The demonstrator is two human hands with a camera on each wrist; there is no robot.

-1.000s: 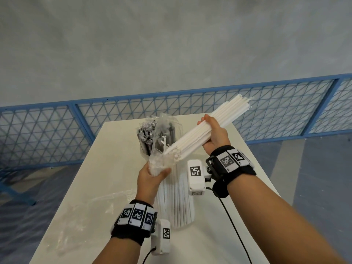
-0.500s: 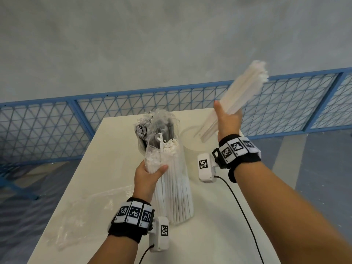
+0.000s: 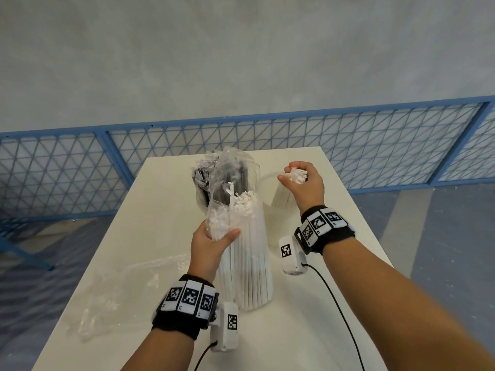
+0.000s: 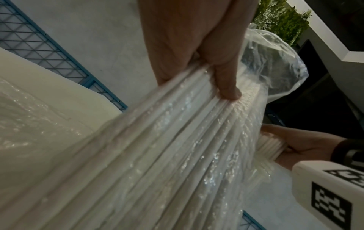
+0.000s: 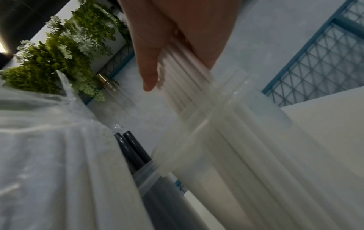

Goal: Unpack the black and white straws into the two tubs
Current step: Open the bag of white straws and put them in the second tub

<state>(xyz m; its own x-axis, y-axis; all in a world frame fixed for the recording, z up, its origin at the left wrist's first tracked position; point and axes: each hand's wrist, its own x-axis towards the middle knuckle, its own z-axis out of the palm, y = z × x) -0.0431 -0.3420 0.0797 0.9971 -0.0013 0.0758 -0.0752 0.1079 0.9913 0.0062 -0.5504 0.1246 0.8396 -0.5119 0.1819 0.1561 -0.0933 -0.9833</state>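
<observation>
White straws stand bunched in the right hand, fingers curled round them, their lower ends inside a clear tub on the table. Left hand grips the plastic pack of remaining white straws, upright beside the tub of black straws.

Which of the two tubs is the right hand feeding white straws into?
The clear tub on the right, beside the other one: the right hand holds a bunch of white straws upright in it. The left tub already holds black straws.
</observation>
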